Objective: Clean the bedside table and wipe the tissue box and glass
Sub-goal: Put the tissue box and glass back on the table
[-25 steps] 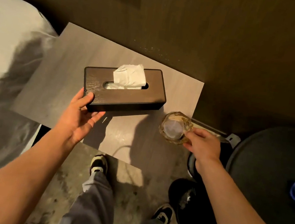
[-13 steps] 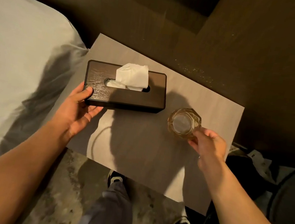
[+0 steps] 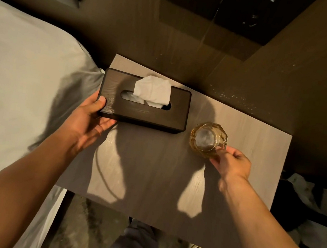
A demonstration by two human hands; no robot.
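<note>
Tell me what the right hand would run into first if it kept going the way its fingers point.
The right hand already holds the glass; beyond it, probably the tissue box, though depth is unclear.

The bedside table (image 3: 241, 134) has a pale grey wood-grain top. The tissue box (image 3: 149, 111), dark brown and oblong, sits toward its ten o'clock corner, a white tissue (image 3: 152, 90) standing from the slot. The glass (image 3: 208, 139) (amber, faceted, upright) stands just beside the box, at its four o'clock.
</note>
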